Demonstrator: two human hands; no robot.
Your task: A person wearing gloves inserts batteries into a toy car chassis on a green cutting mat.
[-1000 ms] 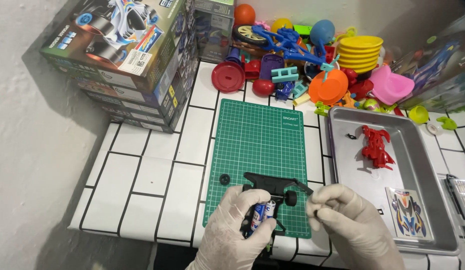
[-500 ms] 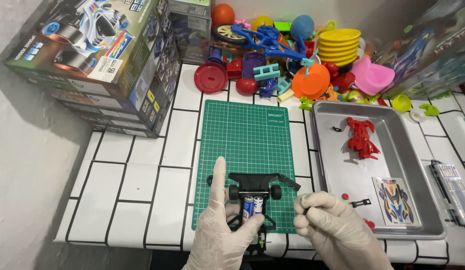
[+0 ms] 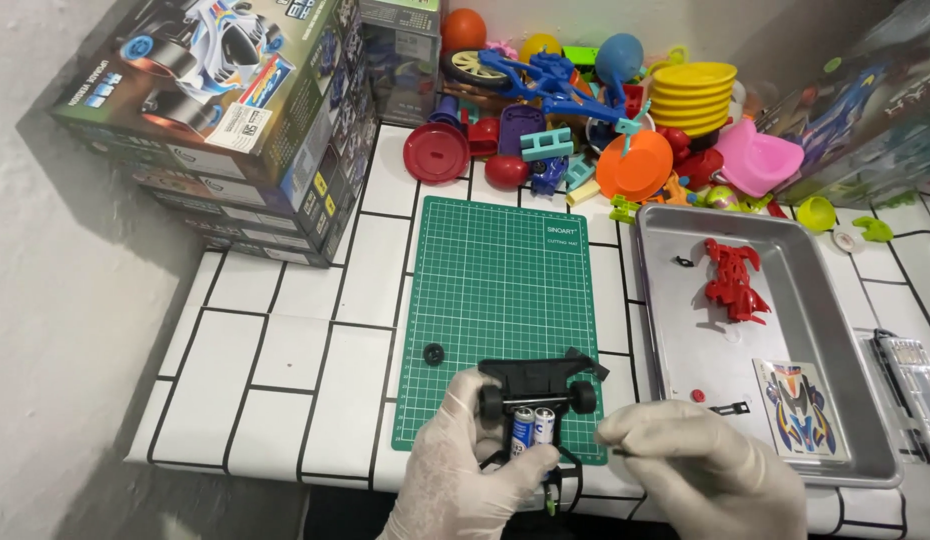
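Observation:
My left hand [image 3: 465, 470], in a white glove, holds a black toy car chassis [image 3: 537, 392] over the near edge of the green cutting mat [image 3: 505, 290]. Two batteries [image 3: 532, 428] sit side by side in the chassis. My gloved right hand [image 3: 700, 470] is just right of the chassis, its fingertips pinched on a small dark part too small to make out. A small black wheel-like piece [image 3: 434, 352] lies on the mat's left edge.
A metal tray [image 3: 675, 330] on the right holds a red car body part [image 3: 737, 280], a sticker sheet [image 3: 795, 408] and small black bits. Stacked toy car boxes [image 3: 245, 120] stand at the left. A heap of colourful plastic toys [image 3: 605, 120] fills the back.
The view has shifted slightly. My left fingers have curled around the chassis, and my right hand stays pinched beside it.

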